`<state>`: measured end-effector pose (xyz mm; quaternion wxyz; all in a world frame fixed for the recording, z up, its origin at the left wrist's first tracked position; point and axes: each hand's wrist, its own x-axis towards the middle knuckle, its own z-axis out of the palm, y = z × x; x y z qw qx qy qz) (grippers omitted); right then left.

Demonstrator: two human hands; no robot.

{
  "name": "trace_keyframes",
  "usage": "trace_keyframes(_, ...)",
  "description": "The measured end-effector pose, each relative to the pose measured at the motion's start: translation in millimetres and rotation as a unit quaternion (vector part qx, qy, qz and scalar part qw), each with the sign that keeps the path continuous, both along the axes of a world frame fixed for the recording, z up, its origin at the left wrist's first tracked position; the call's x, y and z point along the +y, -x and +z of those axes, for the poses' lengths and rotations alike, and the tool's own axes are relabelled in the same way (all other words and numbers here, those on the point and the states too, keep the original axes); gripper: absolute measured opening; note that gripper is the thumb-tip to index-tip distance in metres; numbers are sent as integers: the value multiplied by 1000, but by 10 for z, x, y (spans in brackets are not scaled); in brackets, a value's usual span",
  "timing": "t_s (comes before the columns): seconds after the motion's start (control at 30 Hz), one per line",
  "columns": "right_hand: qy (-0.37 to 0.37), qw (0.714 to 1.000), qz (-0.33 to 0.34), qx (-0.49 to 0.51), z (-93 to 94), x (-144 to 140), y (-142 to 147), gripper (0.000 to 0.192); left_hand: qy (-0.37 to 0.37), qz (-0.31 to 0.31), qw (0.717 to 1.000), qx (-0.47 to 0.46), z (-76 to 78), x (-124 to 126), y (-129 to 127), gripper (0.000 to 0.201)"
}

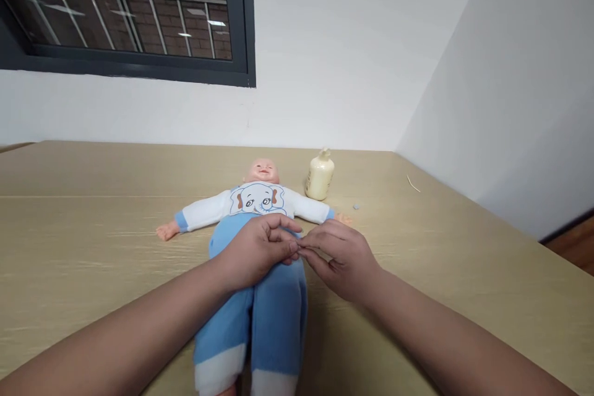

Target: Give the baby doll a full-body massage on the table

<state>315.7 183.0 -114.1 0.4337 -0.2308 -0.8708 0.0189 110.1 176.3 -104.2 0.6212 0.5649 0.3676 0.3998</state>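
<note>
Head view: left hand (260, 250) and right hand (341, 257) meet fingertip to fingertip over the waist of the soft-bodied baby doll in white elephant-print top and blue fleece trousers (260, 284), both with fingers curled into a pinch; what they pinch, trouser waistband or something smaller, is too small to tell. Doll lies on its back on the pale wood-grain tabletop (93, 247), long axis running straight away from the person, head far, feet near, so its waist sits directly under both hands, neither nearer. Cream plastic bottle (320, 174) stands beyond the doll's shoulder, well apart from the hands.
</note>
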Motion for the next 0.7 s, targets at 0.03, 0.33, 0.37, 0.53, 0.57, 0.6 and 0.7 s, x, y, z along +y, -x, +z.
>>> trace_keyframes(0.03, 2, 1000, 1, -5, -11, 11, -9, 8, 1, 0, 1000, 1, -12, 2, 1, 32)
trace_keyframes(0.33, 26, 999, -27, 11, -56, 60, -14, 11, -3, 12, 999, 40, -48, -21, -41, 29)
trace_keyframes(0.37, 42, 998, -48, 20, -59, 114, -60, 10, -6, 14, 999, 47, -55, -27, -38, 29)
trace_keyframes(0.53, 172, 935, -299, 81, -132, 635, -642, 17, -25, 7, 997, 73, -89, -34, -15, 31)
trace_keyframes(0.57, 202, 909, -357, 72, -158, 750, -789, 20, -29, 4, 997, 74, -92, -32, -12, 30)
trace_keyframes(0.6, 222, 883, -409, 57, -189, 853, -924, 23, -31, 2, 997, 75, -93, -31, -10, 30)
trace_keyframes(0.7, 244, 855, -457, 32, -298, 1058, -1200, 30, -34, -1, 996, 80, -90, -30, -9, 29)
